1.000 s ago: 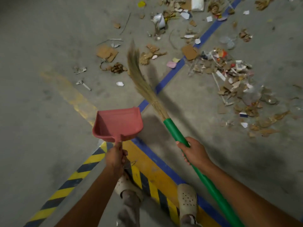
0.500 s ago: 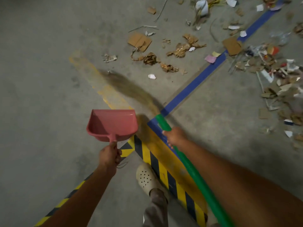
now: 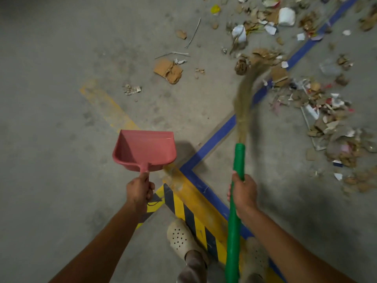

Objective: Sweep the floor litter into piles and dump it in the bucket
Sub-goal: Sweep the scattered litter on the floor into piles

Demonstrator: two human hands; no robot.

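My left hand (image 3: pixel 139 189) grips the handle of a pink dustpan (image 3: pixel 143 151), held above the concrete floor with its mouth facing away from me. My right hand (image 3: pixel 243 194) grips the green handle of a broom (image 3: pixel 236 203). The straw brush (image 3: pixel 244 94) is blurred and reaches up to the right, its tip among cardboard scraps (image 3: pixel 263 55) by the blue line. A broad litter pile (image 3: pixel 326 119) of cardboard, paper and plastic lies at the right. A loose cardboard piece (image 3: pixel 168 70) and a small crumpled scrap (image 3: pixel 131 89) lie apart, further left. No bucket is in view.
A blue floor line (image 3: pixel 216 139) runs diagonally up to the right. Yellow-and-black hazard tape (image 3: pixel 195 217) crosses under my feet in beige clogs (image 3: pixel 179 237). More litter, with a white cup (image 3: pixel 286 16), spreads across the top right. Bare concrete fills the left.
The broom brush has swung from the left, over the yellow line, to the right across the blue line, pushing scraps toward the pile. The dustpan has stayed in my left hand.
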